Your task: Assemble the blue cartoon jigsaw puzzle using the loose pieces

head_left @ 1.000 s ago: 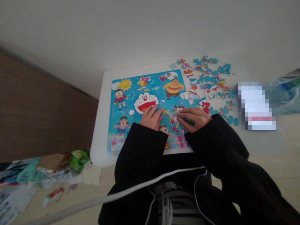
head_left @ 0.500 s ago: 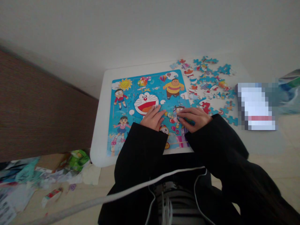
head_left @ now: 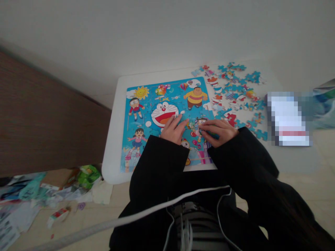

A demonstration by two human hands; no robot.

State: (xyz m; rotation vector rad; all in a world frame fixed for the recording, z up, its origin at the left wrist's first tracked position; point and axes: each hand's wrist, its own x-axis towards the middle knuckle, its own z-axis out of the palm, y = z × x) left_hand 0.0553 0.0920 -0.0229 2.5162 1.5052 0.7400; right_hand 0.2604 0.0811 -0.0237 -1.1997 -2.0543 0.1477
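Note:
A blue cartoon jigsaw puzzle [head_left: 136, 139] lies in front of me, with a round white-and-blue cat face at its middle. My left hand [head_left: 174, 129] rests on it just below the cat's mouth, fingers stretched and apart, holding nothing. To the right, my right hand [head_left: 220, 131] has thumb and forefinger pinched on a puzzle piece [head_left: 201, 122] showing a figure in glasses, down at the puzzle's surface. Whether that piece sits flush with its neighbours is hidden by the fingertips. Several loose puzzle pieces [head_left: 231, 96] lie spread beyond the puzzle's right edge.
The puzzle is on a white table [head_left: 112, 146] against a wall. A phone with a blurred screen [head_left: 289, 118] lies at the right. A brown wooden panel [head_left: 52, 122] stands left. Bags and papers [head_left: 31, 188] litter the floor, and a pale cable [head_left: 146, 214] crosses before me.
My left hand has shifted slightly right and its fingers have spread a little. The right hand keeps its pinch in the same spot. The whole view has moved slightly.

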